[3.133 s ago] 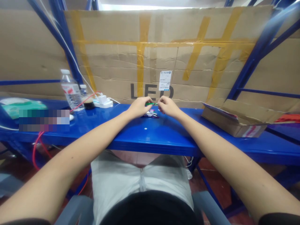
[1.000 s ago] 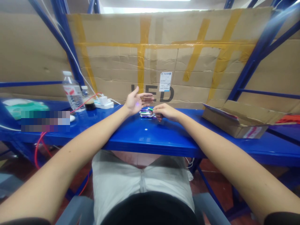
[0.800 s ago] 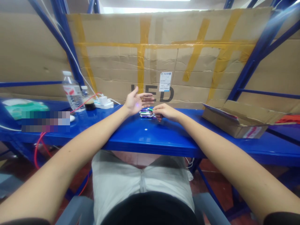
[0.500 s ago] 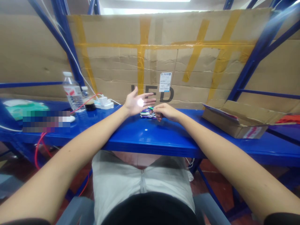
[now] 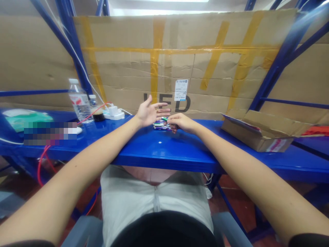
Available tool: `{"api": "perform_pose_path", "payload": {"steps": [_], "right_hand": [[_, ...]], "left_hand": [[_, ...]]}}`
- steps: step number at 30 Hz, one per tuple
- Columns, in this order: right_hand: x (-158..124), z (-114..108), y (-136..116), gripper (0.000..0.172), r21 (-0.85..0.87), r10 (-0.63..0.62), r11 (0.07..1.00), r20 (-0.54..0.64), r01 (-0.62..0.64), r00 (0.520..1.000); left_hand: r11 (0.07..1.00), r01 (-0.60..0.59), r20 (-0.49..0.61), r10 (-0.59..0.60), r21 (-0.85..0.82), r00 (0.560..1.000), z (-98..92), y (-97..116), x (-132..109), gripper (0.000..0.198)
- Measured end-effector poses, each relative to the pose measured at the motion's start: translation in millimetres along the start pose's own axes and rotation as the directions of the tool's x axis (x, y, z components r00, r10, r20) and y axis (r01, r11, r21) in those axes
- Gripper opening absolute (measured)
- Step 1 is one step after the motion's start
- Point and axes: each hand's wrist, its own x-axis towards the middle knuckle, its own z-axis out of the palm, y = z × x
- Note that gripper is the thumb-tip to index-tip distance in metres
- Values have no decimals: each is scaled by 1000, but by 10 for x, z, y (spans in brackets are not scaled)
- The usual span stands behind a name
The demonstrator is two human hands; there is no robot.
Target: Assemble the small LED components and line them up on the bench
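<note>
My right hand [image 5: 180, 122] is closed around a small green penlight [image 5: 165, 119], whose front end points left toward my other palm. My left hand [image 5: 151, 112] is held up just left of it, palm turned to the penlight, fingers spread and holding nothing. No spot of light shows on that palm. Below and between the hands, several slim shiny penlight-like sticks [image 5: 160, 126] lie in a pile on the blue table [image 5: 164, 151]; my right hand hides part of them.
An open cardboard box [image 5: 267, 142] stands on the right. To the left are a water bottle [image 5: 79, 103], a small bottle of dark liquid [image 5: 97, 111], a white power strip [image 5: 114, 115] and a green soft pack [image 5: 28, 118]. A large cardboard sheet [image 5: 123, 72] closes off the back.
The bright white spot on my left palm has gone out. Both hands stay in nearly the same place, with the penlight still in the right one.
</note>
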Motion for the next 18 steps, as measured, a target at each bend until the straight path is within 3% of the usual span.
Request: {"api": "perform_pose_path", "payload": {"steps": [18], "right_hand": [[-25, 2, -38, 25, -76, -11, 997, 31, 14, 999]], "left_hand": [[998, 1, -65, 2, 57, 998, 82, 15, -20, 88]]}}
